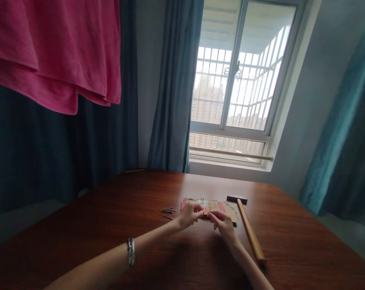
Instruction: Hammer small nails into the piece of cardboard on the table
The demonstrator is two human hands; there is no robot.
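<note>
A flat piece of patterned cardboard (pixel 229 208) lies on the table under my fingertips. Two thin nails (pixel 202 200) stand upright near its far edge. My left hand (pixel 190 213) is closed in a pinch at the cardboard's near side; what its fingertips hold, if anything, is too small to make out. Opposite it, my right hand (pixel 221 222) pinches at a thin nail (pixel 209 209) that points up between the two hands. Several loose nails (pixel 169 210) lie to the left of my left hand.
A hammer (pixel 251 231) with a wooden handle lies right of the cardboard, its dark head pointing away. The brown wooden table (pixel 116 213) reaches toward a window (pixel 231 80) and blue curtains (pixel 173 88). Pink cloth (pixel 55 52) hangs at upper left.
</note>
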